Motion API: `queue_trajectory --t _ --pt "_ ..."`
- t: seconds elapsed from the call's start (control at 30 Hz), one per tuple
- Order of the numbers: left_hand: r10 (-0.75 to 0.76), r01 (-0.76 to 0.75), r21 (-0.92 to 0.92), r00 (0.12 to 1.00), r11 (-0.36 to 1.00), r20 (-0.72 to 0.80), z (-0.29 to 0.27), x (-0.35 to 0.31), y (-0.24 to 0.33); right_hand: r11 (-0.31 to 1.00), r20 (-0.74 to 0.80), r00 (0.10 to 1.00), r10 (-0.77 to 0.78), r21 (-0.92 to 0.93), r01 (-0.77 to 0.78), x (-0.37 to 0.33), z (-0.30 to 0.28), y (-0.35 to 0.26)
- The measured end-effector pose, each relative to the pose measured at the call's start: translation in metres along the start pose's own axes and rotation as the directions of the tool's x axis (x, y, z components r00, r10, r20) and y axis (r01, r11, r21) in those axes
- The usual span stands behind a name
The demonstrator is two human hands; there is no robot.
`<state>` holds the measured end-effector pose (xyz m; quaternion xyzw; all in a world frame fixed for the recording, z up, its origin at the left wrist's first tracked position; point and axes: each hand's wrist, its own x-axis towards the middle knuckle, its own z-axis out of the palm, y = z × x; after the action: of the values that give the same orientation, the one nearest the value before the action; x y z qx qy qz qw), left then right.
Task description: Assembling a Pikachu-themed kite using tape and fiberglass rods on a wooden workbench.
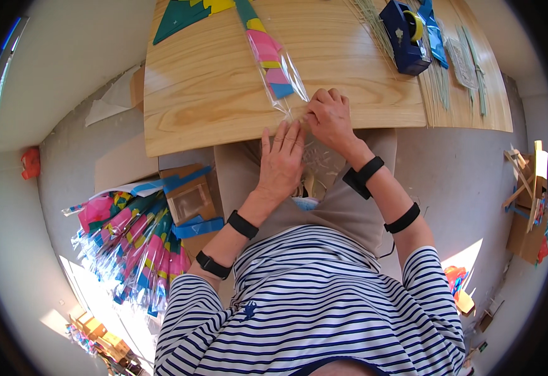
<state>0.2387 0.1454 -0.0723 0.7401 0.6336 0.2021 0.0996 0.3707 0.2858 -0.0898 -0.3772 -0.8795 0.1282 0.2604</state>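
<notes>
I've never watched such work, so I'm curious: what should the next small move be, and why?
Perhaps smooth the near end of the clear sleeve flat: it looks creased beyond the colourful bundle, and the left fingers and right fingers are both at it.

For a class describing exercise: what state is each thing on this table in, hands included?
Clear plastic sleeve: lying down, multicoloured strip inside.
Left hand: open, fingers extended at the sleeve's near end.
Right hand: fingers curled at that end; grip unclear.
Tape dispenser: standing, loaded with a yellow roll.
Thin sticks: lying in loose bunches.
Clear plastic container: contents unclear.
Green sheet: lying, partly out of frame.
Blue packet: lying down.
</notes>
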Motion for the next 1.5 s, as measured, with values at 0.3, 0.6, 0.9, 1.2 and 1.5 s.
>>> queue_trajectory --t 0.3,0.6,0.9,1.2,1.5 --pt "-0.031 0.039 0.123 0.997 0.992 -0.066 0.008 0.0 0.002 1.0 0.024 1.0 0.01 -0.015 -0.009 0.003 -0.001 -0.001" --pt "-0.065 0.074 0.178 0.996 0.981 -0.057 0.011 0.002 0.0 0.999 0.038 0.999 0.018 -0.027 -0.017 0.005 -0.003 -0.003" --pt "-0.074 0.088 0.21 0.994 0.974 -0.075 0.017 0.002 -0.001 0.998 0.067 0.995 0.067 -0.009 -0.067 0.007 -0.004 -0.002" --pt "-0.074 0.093 0.235 0.993 0.968 -0.088 0.017 0.005 0.0 0.978 0.092 0.984 0.151 0.134 -0.163 0.006 -0.001 0.013" --pt "-0.072 0.092 0.236 0.993 0.967 -0.093 0.015 0.009 0.001 0.981 0.046 0.985 0.167 0.096 -0.171 0.005 0.003 0.011"
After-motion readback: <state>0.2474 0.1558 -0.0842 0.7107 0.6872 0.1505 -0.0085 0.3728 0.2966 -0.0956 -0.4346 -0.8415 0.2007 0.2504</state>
